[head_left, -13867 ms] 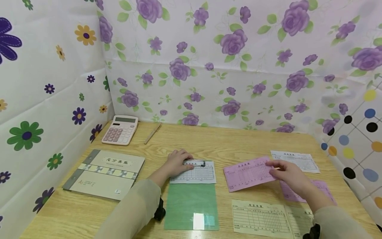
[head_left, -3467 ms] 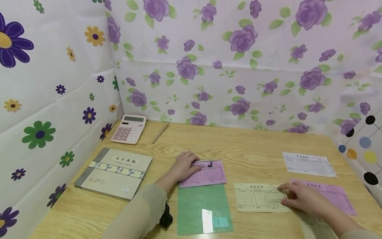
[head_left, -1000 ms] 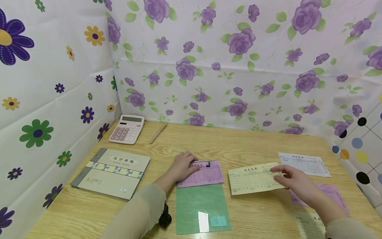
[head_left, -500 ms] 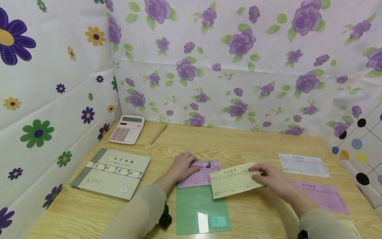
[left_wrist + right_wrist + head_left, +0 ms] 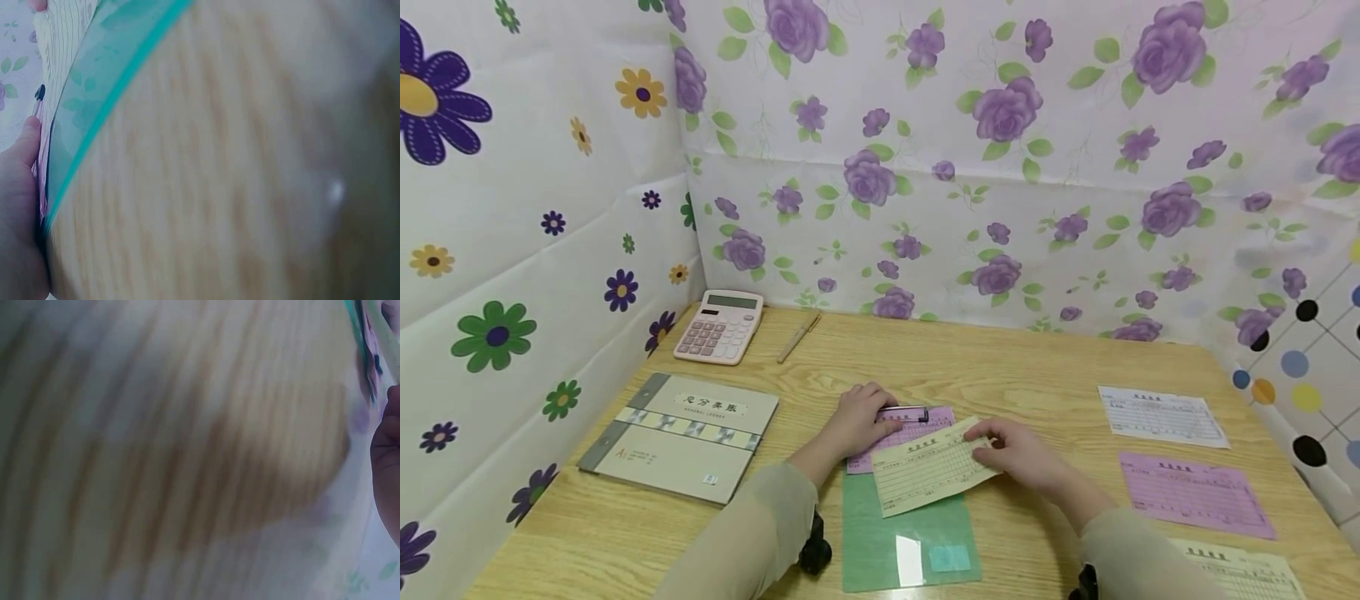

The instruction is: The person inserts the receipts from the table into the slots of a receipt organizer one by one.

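Observation:
A green clipboard (image 5: 895, 533) lies at the middle front of the table, with a pink form slip (image 5: 865, 460) at its top under the metal clip (image 5: 904, 410). My left hand (image 5: 859, 421) holds the clipboard at its top left, thumb (image 5: 28, 140) by the clip; its other fingertips are partly hidden. My right hand (image 5: 1026, 454) pinches a pale yellow form slip (image 5: 928, 467) by its right end, between thumb and fingers. This slip is tilted over the clipboard and covers part of the pink one. In the right wrist view only part of the right hand (image 5: 387, 462) shows.
To the right lie a white slip (image 5: 1163, 415), another pink slip (image 5: 1197, 493) and another yellow slip (image 5: 1247, 573). A ledger book (image 5: 681, 433), a pink calculator (image 5: 721, 327) and a pen (image 5: 797, 337) sit on the left side. Flowered cloth (image 5: 925, 208) hangs behind the table (image 5: 1015, 358).
A pink slip came to lie over the white one under the clip. My right hand lifted the yellow slip and carried it left over the clipboard. My left hand stays at the clip.

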